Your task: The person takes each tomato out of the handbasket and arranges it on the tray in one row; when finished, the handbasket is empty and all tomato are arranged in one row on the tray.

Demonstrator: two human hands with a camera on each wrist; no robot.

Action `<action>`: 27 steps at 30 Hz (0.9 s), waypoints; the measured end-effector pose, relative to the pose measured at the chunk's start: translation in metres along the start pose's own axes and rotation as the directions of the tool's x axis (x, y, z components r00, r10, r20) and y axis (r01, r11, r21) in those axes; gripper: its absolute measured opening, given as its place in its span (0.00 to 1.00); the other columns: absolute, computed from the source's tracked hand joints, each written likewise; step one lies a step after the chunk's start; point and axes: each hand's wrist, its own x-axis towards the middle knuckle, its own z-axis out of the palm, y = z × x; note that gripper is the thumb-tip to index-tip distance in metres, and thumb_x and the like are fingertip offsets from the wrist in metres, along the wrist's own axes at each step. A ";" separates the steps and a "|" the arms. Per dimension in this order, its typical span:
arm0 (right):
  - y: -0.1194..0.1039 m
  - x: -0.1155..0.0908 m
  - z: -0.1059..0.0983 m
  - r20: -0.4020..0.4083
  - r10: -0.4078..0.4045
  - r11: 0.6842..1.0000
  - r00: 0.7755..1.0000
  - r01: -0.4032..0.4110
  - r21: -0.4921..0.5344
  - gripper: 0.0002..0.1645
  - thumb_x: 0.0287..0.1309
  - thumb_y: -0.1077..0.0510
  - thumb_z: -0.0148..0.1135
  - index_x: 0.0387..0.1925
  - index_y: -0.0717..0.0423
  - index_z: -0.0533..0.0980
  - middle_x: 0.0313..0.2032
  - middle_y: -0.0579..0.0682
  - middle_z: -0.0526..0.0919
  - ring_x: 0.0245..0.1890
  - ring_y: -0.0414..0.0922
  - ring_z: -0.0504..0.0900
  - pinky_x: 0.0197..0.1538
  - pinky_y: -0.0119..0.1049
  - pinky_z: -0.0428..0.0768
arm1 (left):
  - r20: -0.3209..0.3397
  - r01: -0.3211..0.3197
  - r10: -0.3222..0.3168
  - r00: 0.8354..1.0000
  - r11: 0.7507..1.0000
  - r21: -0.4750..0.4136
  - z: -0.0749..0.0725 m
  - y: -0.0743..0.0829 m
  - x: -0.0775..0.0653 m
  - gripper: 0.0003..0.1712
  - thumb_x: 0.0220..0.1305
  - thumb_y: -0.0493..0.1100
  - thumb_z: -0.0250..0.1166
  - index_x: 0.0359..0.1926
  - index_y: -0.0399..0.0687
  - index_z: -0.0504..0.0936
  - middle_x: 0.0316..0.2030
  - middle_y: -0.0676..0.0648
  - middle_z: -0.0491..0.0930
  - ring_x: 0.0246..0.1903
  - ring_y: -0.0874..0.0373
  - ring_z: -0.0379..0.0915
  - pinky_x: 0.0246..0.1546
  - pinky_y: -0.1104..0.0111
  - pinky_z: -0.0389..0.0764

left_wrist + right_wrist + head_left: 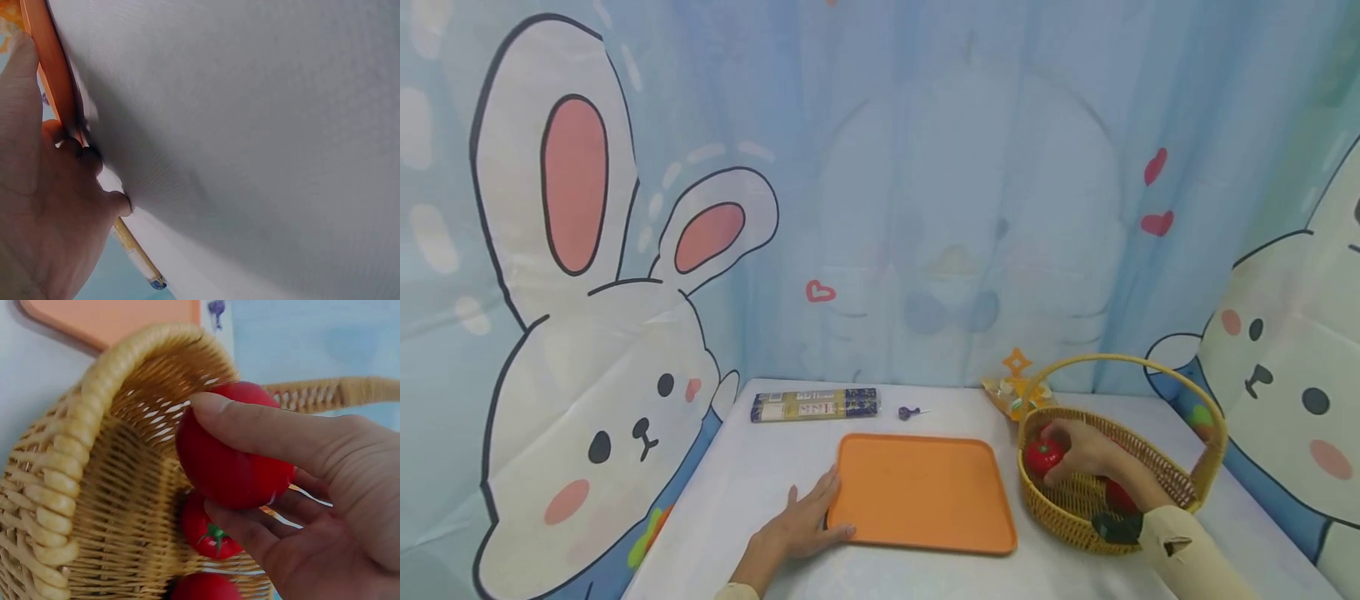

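My right hand (1086,450) is inside the wicker basket (1063,521), thumb and fingers around a red tomato (231,453). In the right wrist view, a second tomato (211,528) with a green stem top lies just below the held one. Part of another red, round thing (205,589) shows at that view's lower edge. My left hand (801,521) lies at the left side of the orange tray (921,492), fingers spread and thumb by the near left corner. The left wrist view shows its fingers touching the tray's rim (55,69).
Behind the tray lie two dark blue and gold packets (814,405) and a small purple object (910,412) with a thin pale tip. An orange and yellow bag (1007,396) sits behind the basket, whose tall handle (1105,358) arches over it. A printed curtain (962,208) hangs behind the white table.
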 end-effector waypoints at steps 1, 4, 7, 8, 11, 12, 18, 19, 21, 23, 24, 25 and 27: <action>-0.003 -0.002 -0.002 -0.008 -0.012 1.000 1.000 0.012 -0.006 0.47 0.37 0.56 0.93 0.58 0.69 0.79 0.54 0.64 0.84 0.52 0.59 0.83 0.53 0.57 0.86 | 0.004 -0.002 0.002 1.000 1.000 -0.002 -0.001 0.001 0.000 0.61 0.72 0.75 0.61 0.86 0.39 0.52 0.87 0.39 0.44 0.84 0.38 0.46 0.78 0.28 0.32; -0.015 -0.007 -0.005 -0.018 -0.026 1.000 0.999 0.027 0.015 0.49 0.38 0.54 0.93 0.61 0.68 0.79 0.54 0.65 0.84 0.50 0.57 0.85 0.50 0.54 0.89 | 0.002 -0.019 0.019 1.000 1.000 0.002 -0.002 0.000 -0.001 0.62 0.72 0.75 0.61 0.86 0.38 0.51 0.87 0.37 0.43 0.84 0.35 0.46 0.77 0.26 0.33; -0.031 -0.013 -0.006 -0.020 -0.034 0.998 0.999 0.035 0.049 0.48 0.39 0.54 0.93 0.61 0.67 0.80 0.54 0.65 0.84 0.48 0.55 0.86 0.47 0.52 0.90 | -0.016 -0.043 0.043 0.999 0.999 -0.003 0.002 -0.004 -0.001 0.63 0.71 0.77 0.60 0.86 0.37 0.52 0.86 0.35 0.44 0.83 0.33 0.47 0.75 0.24 0.33; -0.035 -0.015 -0.005 -0.020 -0.037 0.997 0.999 0.038 0.060 0.47 0.39 0.54 0.93 0.61 0.66 0.81 0.54 0.64 0.84 0.48 0.54 0.86 0.47 0.51 0.91 | -0.022 -0.047 0.047 0.999 0.999 -0.002 0.003 -0.006 -0.001 0.64 0.70 0.78 0.60 0.86 0.37 0.51 0.86 0.35 0.44 0.83 0.33 0.47 0.75 0.24 0.33; -0.049 -0.021 -0.002 -0.025 -0.071 0.994 0.997 0.072 0.078 0.45 0.39 0.54 0.93 0.59 0.65 0.82 0.53 0.61 0.85 0.47 0.53 0.86 0.46 0.50 0.91 | -0.023 -0.059 0.059 0.998 0.998 -0.007 0.005 -0.005 -0.003 0.64 0.70 0.77 0.61 0.85 0.35 0.52 0.86 0.34 0.45 0.82 0.31 0.48 0.74 0.22 0.33; -0.054 -0.024 0.000 -0.025 -0.087 0.993 0.996 0.089 0.080 0.45 0.39 0.54 0.93 0.59 0.65 0.82 0.52 0.60 0.85 0.47 0.53 0.86 0.46 0.50 0.91 | -0.017 -0.062 0.062 0.998 0.998 -0.012 0.004 -0.004 -0.004 0.64 0.70 0.76 0.62 0.85 0.35 0.51 0.86 0.33 0.44 0.82 0.31 0.48 0.74 0.22 0.33; -0.091 -0.029 0.014 -0.003 -0.179 0.979 0.984 0.179 0.095 0.44 0.39 0.56 0.92 0.59 0.64 0.81 0.48 0.54 0.87 0.47 0.51 0.86 0.47 0.50 0.91 | 0.001 -0.053 0.053 0.999 0.999 -0.002 0.002 0.001 -0.002 0.64 0.71 0.76 0.61 0.86 0.36 0.50 0.87 0.36 0.42 0.83 0.33 0.45 0.76 0.25 0.31; -0.097 -0.028 0.018 0.002 -0.195 0.976 0.981 0.194 0.099 0.43 0.39 0.56 0.92 0.59 0.63 0.81 0.48 0.54 0.87 0.47 0.50 0.86 0.47 0.50 0.91 | 0.001 -0.052 0.052 0.999 0.999 0.000 0.001 0.001 -0.002 0.63 0.71 0.76 0.61 0.86 0.37 0.50 0.87 0.36 0.42 0.83 0.33 0.45 0.76 0.25 0.31; -0.109 -0.023 0.027 0.008 -0.224 0.969 0.975 0.222 0.108 0.41 0.40 0.58 0.92 0.57 0.62 0.82 0.48 0.53 0.87 0.47 0.51 0.86 0.47 0.50 0.91 | 0.006 -0.048 0.048 0.999 0.999 0.001 -0.001 0.002 -0.003 0.64 0.71 0.76 0.61 0.86 0.36 0.50 0.87 0.35 0.42 0.84 0.33 0.44 0.75 0.24 0.31; -0.119 -0.017 0.038 0.011 -0.233 0.966 0.972 0.231 0.114 0.40 0.40 0.58 0.93 0.57 0.60 0.82 0.47 0.51 0.87 0.48 0.50 0.85 0.47 0.50 0.91 | 0.009 -0.049 0.049 0.999 0.999 0.001 -0.002 0.003 -0.003 0.64 0.72 0.75 0.61 0.86 0.35 0.50 0.86 0.34 0.42 0.83 0.32 0.45 0.75 0.23 0.31; -0.124 -0.015 0.043 0.012 -0.235 0.965 0.972 0.232 0.122 0.40 0.40 0.58 0.93 0.57 0.60 0.82 0.47 0.51 0.87 0.48 0.50 0.85 0.48 0.50 0.91 | 0.009 -0.045 0.045 0.999 0.999 0.004 -0.003 0.004 -0.004 0.63 0.72 0.75 0.62 0.85 0.35 0.50 0.86 0.34 0.42 0.83 0.32 0.45 0.75 0.23 0.31; -0.127 -0.012 0.049 0.009 -0.235 0.965 0.972 0.232 0.125 0.40 0.40 0.58 0.93 0.57 0.59 0.82 0.47 0.50 0.87 0.48 0.50 0.85 0.48 0.50 0.91 | 0.010 -0.043 0.043 0.999 0.999 0.004 -0.003 0.004 -0.004 0.62 0.72 0.74 0.62 0.85 0.35 0.50 0.86 0.34 0.43 0.83 0.31 0.46 0.75 0.23 0.31; -0.135 -0.008 0.061 -0.003 -0.237 0.964 0.972 0.235 0.126 0.40 0.41 0.56 0.93 0.57 0.58 0.83 0.47 0.49 0.87 0.48 0.49 0.85 0.48 0.49 0.91 | 0.018 -0.030 0.029 0.999 0.999 0.012 -0.003 0.006 -0.004 0.62 0.73 0.73 0.63 0.85 0.35 0.50 0.86 0.35 0.42 0.83 0.33 0.46 0.75 0.24 0.31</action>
